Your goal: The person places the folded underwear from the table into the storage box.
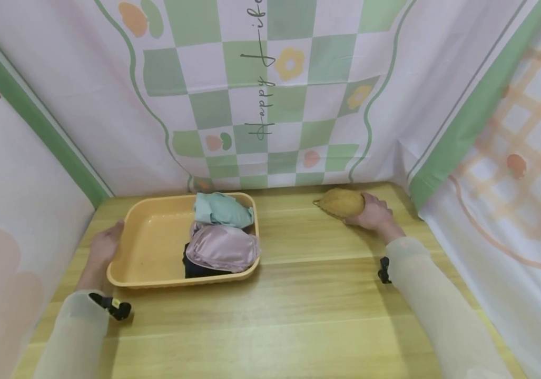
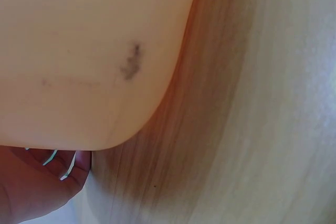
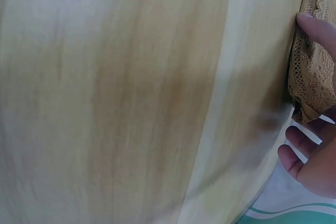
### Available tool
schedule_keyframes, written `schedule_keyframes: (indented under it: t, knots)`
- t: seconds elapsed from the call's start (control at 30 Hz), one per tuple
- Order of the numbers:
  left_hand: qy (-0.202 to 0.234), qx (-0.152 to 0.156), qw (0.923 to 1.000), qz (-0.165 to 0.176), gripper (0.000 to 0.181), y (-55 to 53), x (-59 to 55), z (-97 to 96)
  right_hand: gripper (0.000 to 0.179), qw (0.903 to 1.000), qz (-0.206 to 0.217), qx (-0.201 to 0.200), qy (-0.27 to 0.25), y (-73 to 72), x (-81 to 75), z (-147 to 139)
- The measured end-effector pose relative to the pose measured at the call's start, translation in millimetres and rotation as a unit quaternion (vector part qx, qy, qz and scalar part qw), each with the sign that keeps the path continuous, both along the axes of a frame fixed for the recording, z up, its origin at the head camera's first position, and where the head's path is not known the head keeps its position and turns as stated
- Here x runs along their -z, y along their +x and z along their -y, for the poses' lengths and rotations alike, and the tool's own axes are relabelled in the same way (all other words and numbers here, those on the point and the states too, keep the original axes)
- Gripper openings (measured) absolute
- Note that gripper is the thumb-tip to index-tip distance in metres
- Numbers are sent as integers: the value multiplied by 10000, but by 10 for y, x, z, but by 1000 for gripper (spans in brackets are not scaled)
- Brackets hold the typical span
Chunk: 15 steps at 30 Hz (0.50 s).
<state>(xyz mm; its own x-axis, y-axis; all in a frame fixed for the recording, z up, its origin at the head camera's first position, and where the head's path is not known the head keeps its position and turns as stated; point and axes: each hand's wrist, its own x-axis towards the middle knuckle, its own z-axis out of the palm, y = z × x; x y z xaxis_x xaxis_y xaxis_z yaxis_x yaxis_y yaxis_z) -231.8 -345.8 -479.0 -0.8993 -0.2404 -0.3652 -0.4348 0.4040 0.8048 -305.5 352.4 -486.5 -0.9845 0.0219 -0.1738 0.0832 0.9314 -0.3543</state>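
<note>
At the right rear of the table, my right hand (image 1: 372,213) holds a folded mustard lace bra (image 1: 340,202), which has a small loop at its left end. In the right wrist view the thumb lies across the openwork lace (image 3: 310,69) and the other fingers are bent below it. My left hand (image 1: 105,243) grips the left end of a yellow plastic tray (image 1: 156,284), its fingers against the outer wall. Inside the tray's right half lie a folded pale teal garment (image 1: 223,209), a folded pink satin bra (image 1: 223,247) and a dark piece (image 1: 199,269) partly hidden beneath it.
The wooden table (image 1: 279,321) ends at a printed curtain (image 1: 270,105) along the back. White cloth panels with green bands stand at both sides, close to the arms. A dark smudge (image 2: 132,62) marks the tray's outer wall.
</note>
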Motion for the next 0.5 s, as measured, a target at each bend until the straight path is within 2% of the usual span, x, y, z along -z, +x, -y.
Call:
schedule_keyframes:
  t: [0.3, 0.5]
  knots:
    - [-625, 294, 9975, -152, 93, -24, 14, 32, 106, 9998, -84, -200, 55, -5, -3, 36]
    - [-818, 324, 9960, -182, 92, -26, 7, 33, 93, 9993, -195, -328, 54, -9, 11, 77]
